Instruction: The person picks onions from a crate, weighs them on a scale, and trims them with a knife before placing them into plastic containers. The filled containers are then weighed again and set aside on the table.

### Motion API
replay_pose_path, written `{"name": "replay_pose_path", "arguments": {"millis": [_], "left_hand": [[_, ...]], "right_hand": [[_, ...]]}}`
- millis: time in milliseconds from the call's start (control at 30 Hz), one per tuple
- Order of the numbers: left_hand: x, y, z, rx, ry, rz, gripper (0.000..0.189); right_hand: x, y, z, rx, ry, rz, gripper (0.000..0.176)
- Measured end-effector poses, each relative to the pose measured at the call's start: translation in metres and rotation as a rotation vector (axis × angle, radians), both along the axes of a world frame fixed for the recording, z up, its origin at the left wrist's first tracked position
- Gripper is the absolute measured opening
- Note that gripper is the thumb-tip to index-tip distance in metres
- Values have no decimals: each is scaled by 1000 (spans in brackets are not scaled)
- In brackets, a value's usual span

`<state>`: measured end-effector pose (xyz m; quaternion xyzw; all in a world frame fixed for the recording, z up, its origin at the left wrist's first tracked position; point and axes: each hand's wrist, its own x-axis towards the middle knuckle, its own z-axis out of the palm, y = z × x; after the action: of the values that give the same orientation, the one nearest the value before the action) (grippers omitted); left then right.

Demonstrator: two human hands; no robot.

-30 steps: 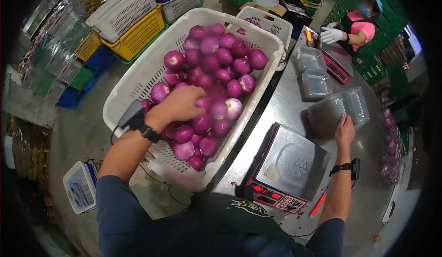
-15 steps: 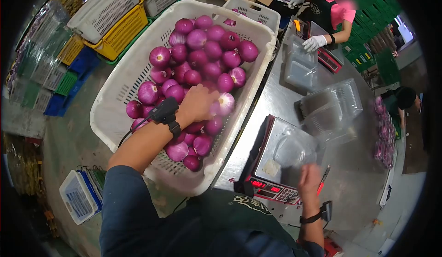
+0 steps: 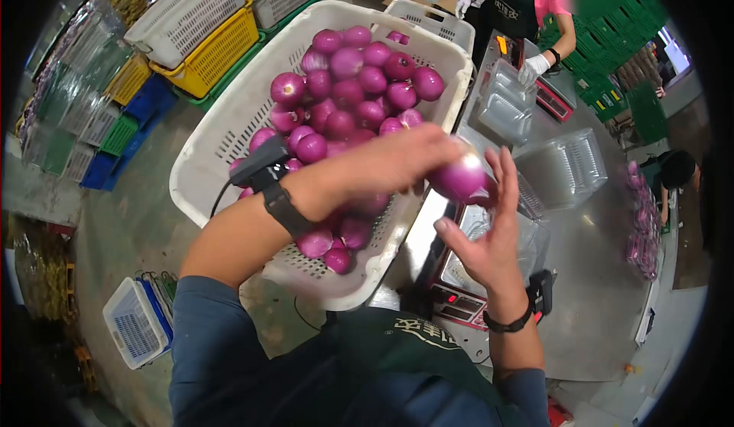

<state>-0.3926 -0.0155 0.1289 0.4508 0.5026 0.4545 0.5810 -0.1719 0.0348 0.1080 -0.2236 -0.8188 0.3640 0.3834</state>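
My left hand [image 3: 417,154] grips a red onion [image 3: 461,180] above the gap between the crate and the scale. Close by, my right hand [image 3: 492,236] is raised with thumb and fingers spread, its fingertips right at the onion's side. Below my hands, a digital scale [image 3: 461,305] with a red display sits on the metal table, and a clear plastic tray [image 3: 537,242] on it is partly hidden by my right hand. Many loose red onions [image 3: 346,93] fill the white plastic crate [image 3: 191,168] under my left forearm.
Clear plastic trays [image 3: 564,168] lie on the metal table [image 3: 592,297] beyond the scale. Across it, a co-worker in white gloves [image 3: 533,69] touches another clear tray [image 3: 506,110]. Packed onions [image 3: 641,224] line the far right edge. Stacked crates [image 3: 210,52] stand at the left.
My left hand has come out of the crate to the right, carrying an onion. My right hand has risen from the scale's front and spread its fingers beside the onion.
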Motion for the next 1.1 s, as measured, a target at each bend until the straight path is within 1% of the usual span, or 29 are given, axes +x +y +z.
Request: {"name": "replay_pose_path", "arguments": {"millis": [33, 67, 100, 167, 200, 233, 267, 300, 333, 367, 400, 433, 467, 500, 567, 633, 700, 767, 800, 867, 900, 967, 1033, 1067, 1100], "left_hand": [[9, -6, 13, -31, 151, -92, 50], [12, -7, 13, -14, 24, -145, 56], [4, -7, 13, -15, 25, -140, 56], [-28, -10, 13, -37, 160, -30, 55], [-48, -12, 10, -28, 314, 80, 48], [-80, -6, -25, 174, 634, 176, 43], [-101, -10, -33, 83, 886, 241, 44], [-120, -13, -48, 43, 1085, 232, 47], [-132, -16, -65, -7, 1145, 187, 46], [-142, -17, -88, -6, 1145, 182, 46], [-149, -18, -112, 84, 1282, 69, 47], [-145, -19, -114, 177, 1413, -47, 49], [-138, -16, -116, 75, 1398, -155, 53], [-134, -13, -125, 77, 1396, -161, 53], [-130, -8, -155, 173, 1503, -286, 52], [-122, -3, -169, 162, 1520, -313, 51], [-119, -1, -179, 177, 1560, -340, 52], [-122, -1, -184, 187, 1554, -349, 53], [-128, 2, -184, 168, 1434, -295, 54], [-132, -2, -160, 121, 1174, -150, 60], [-140, -3, -152, 194, 1119, -59, 61], [-153, -9, -112, 30, 755, 43, 58], [-173, -22, -101, -145, 178, 151, 51], [-188, -32, -105, -182, -95, 164, 48], [-195, -42, -103, -183, -89, 165, 48]], "right_hand": [[-12, 1, 0, -3, 54, 58, 91], [-13, 5, -3, -50, 47, 98, 88], [-13, 4, -1, -51, 49, 104, 88], [-5, -6, 1, -596, 259, 54, 83], [8, -3, -2, -644, 251, -4, 81], [21, 2, -9, -663, 248, -42, 78], [37, 4, -16, -751, 275, -51, 75], [51, 5, -23, -837, 305, -61, 73], [62, 4, -30, -863, 328, -89, 71], [73, 2, -38, -890, 350, -117, 70], [85, 2, -48, -882, 335, -144, 71], [94, -1, -53, -883, 336, -151, 71], [102, -4, -57, -948, 377, -198, 71], [108, -8, -60, -1011, 418, -245, 71], [118, -13, -65, -1034, 432, -254, 72], [122, -17, -68, -1074, 491, -316, 71], [124, -20, -69, -1063, 488, -324, 70], [128, -23, -70, -1054, 487, -333, 70], [131, -22, -70, -1043, 486, -331, 70], [135, -21, -71, -1034, 490, -330, 70], [137, -21, -71, -1032, 499, -345, 70], [141, -20, -72, -1035, 507, -355, 70], [144, -19, -74, -1024, 513, -350, 68], [144, -19, -74, -1028, 516, -346, 68], [143, -19, -74, -1050, 552, -339, 66]]}}
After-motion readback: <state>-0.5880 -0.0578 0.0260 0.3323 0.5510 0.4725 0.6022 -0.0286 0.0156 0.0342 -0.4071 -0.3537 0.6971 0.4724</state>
